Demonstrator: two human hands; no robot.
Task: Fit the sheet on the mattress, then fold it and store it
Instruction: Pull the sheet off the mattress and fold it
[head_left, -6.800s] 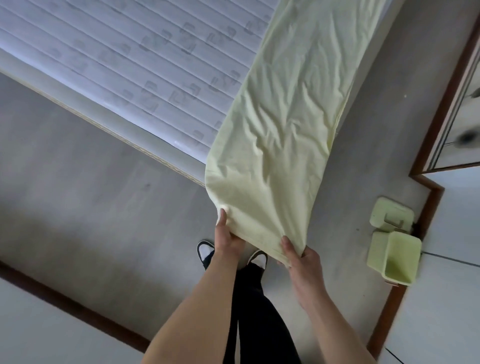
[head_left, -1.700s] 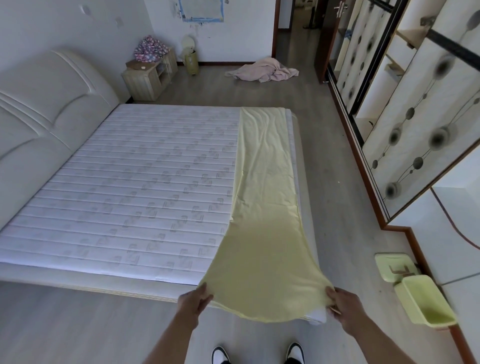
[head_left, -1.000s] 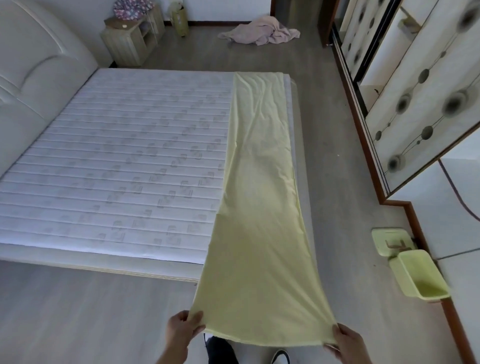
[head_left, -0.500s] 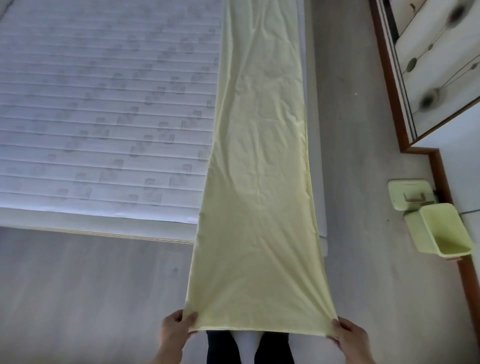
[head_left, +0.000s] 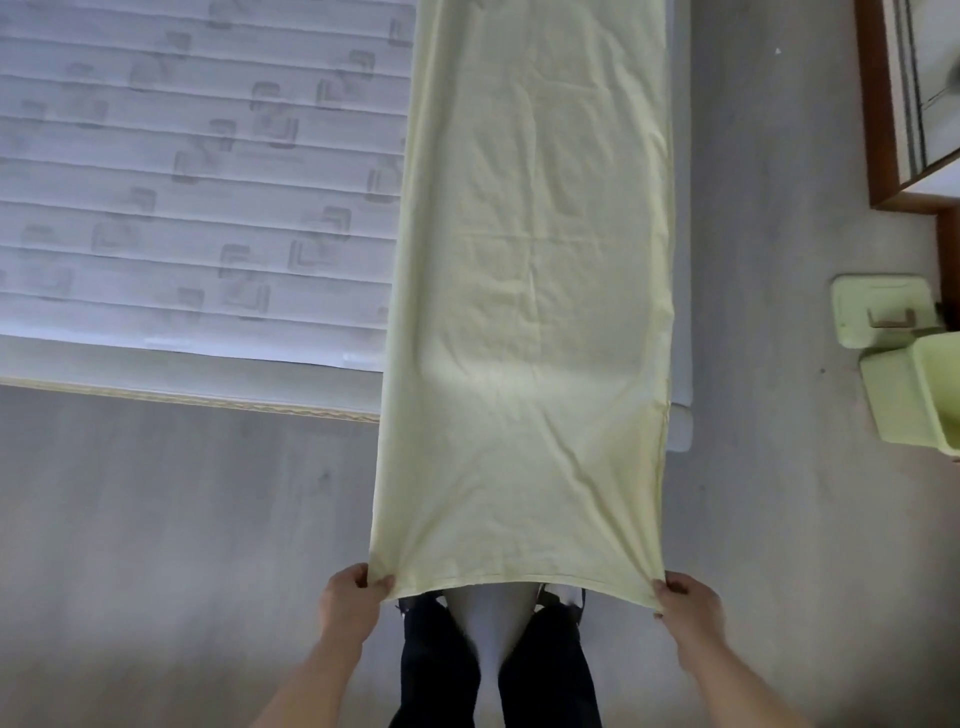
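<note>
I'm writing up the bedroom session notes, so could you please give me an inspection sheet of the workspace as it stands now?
Surface: bare quilted mattress on a bed base; grey wood-look floor in front.
Job's things: pale yellow sheet, folded into a long strip, lies along the mattress's right side, its near end lifted off past the foot.
Clutter: pale green bin and its lid on the floor at right.
Hands: left hand and right hand each pinch a near corner of the sheet, pulled taut.
Cables: nothing seen.
Surroundings: brown-framed wardrobe at upper right; the person's dark trousers below.
</note>
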